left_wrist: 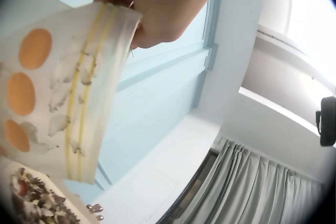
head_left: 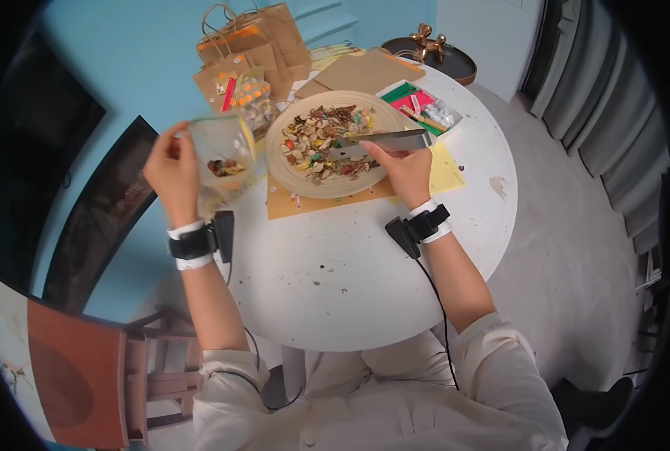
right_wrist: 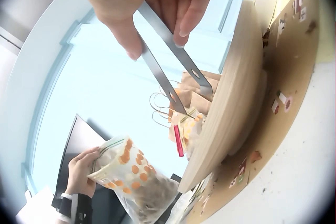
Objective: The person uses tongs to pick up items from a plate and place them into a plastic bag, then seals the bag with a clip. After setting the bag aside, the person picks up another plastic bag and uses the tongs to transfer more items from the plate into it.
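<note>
- At the near edge of the white table [head_left: 312,308], dark crumbs [head_left: 322,267] lie scattered.
- A kraft sheet [head_left: 284,208] sits under the plate's near side; the right wrist view, from low down, shows small printed pictures on it and the plate's thick side wall, while only the head view looks down on the plate's load.
- Near the table's left edge, the left hand [head_left: 173,161] pinches the top of a clear plastic bag [head_left: 226,143]; its fingertips are partly hidden in the left wrist view.
- That close view alone shows clearly the bag's double yellow line, orange ovals and whitish specks. The head view gives dark and reddish pieces low in the bag; the right wrist view shows a fuller, brownish mass, blurred.
- The right hand [head_left: 408,173] holds metal tongs [head_left: 402,141] between thumb and fingers, over the plate. The right wrist view shows their two slotted arms apart at the ends; I cannot tell whether the tips touch any pieces.
- The round, pale plate [head_left: 273,154] stands toward the table's far side, heaped with dried flakes [head_left: 327,131] in beige, brown, yellow, green and red.
- By the far right edge sits a box [head_left: 455,115] of coloured items; at the far left edge stand paper bags [head_left: 282,37].
</note>
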A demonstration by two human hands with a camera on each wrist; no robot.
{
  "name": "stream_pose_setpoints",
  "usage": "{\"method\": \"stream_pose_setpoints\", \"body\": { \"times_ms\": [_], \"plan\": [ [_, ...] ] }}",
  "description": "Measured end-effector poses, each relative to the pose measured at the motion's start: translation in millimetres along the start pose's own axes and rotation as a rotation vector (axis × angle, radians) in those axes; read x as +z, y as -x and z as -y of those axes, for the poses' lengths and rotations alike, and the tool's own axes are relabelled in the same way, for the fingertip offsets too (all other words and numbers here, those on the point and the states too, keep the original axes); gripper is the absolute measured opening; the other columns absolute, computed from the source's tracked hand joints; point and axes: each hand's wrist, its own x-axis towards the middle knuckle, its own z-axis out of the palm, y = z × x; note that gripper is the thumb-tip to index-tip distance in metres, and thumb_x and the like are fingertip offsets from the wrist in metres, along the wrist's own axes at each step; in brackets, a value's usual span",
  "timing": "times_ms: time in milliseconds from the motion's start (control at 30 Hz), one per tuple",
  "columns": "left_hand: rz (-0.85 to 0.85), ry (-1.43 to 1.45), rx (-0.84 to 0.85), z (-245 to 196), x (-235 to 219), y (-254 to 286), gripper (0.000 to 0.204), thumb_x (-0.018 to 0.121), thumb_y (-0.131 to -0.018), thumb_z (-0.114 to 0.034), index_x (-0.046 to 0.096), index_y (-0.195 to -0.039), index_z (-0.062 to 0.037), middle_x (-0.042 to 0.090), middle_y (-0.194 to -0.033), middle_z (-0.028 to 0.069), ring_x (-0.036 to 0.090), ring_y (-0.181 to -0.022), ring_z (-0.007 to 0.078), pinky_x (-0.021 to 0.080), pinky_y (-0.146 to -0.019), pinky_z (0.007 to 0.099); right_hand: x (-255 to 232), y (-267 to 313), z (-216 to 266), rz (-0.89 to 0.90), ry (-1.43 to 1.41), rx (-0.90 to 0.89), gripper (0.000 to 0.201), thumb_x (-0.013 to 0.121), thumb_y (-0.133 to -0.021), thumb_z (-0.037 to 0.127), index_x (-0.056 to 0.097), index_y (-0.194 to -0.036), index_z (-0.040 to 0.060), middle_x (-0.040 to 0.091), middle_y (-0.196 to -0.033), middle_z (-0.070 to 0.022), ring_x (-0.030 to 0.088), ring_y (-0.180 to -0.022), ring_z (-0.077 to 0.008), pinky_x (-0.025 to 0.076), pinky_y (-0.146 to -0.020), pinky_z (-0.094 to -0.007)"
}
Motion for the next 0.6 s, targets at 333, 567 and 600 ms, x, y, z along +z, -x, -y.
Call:
{"method": "stream_pose_setpoints", "body": {
  "times_ms": [333, 567, 600],
  "plan": [
    [0.164, 0.208, -0.244, -15.7, 36.9, 71.8, 0.021, 0.072, -0.084, -0.007, 0.072, -0.104, -0.002, 0.054, -0.06, -0.0025, 0.048, -0.055, 0.0055, 0.042, -0.054, 0.0204, -2.3, -0.4, 7.9, 0.084, 0.182, -0.013, 0.032, 0.084, -0.077, 0.02, 0.073, -0.093, -0.006, 0.075, -0.087, -0.0113, 0.067, -0.072, -0.0105, 0.054, -0.068, -0.027],
    [0.371, 0.262, 0.023, -78.0, 22.5, 63.8, 0.032, 0.07, -0.081, 0.001, 0.07, -0.113, -0.0047, 0.062, -0.086, 0.0001, 0.054, -0.07, 0.0053, 0.043, -0.059, 0.0185, 1.1, 4.3, 18.1, 0.11, 0.254, -0.221, 0.033, 0.085, -0.073, 0.022, 0.071, -0.091, -0.0031, 0.074, -0.081, -0.0099, 0.071, -0.069, -0.0178, 0.055, -0.067, -0.0297],
    [0.473, 0.264, 0.074, -88.9, 24.5, 62.8, 0.036, 0.07, -0.08, 0.002, 0.068, -0.115, -0.0049, 0.064, -0.091, 0.0018, 0.056, -0.072, 0.0068, 0.045, -0.059, 0.0193, 1.9, 4.8, 19.2, 0.117, 0.257, -0.246, 0.033, 0.085, -0.073, 0.022, 0.071, -0.09, -0.0026, 0.074, -0.081, -0.0097, 0.071, -0.069, -0.0182, 0.055, -0.067, -0.0298]
  ]
}}
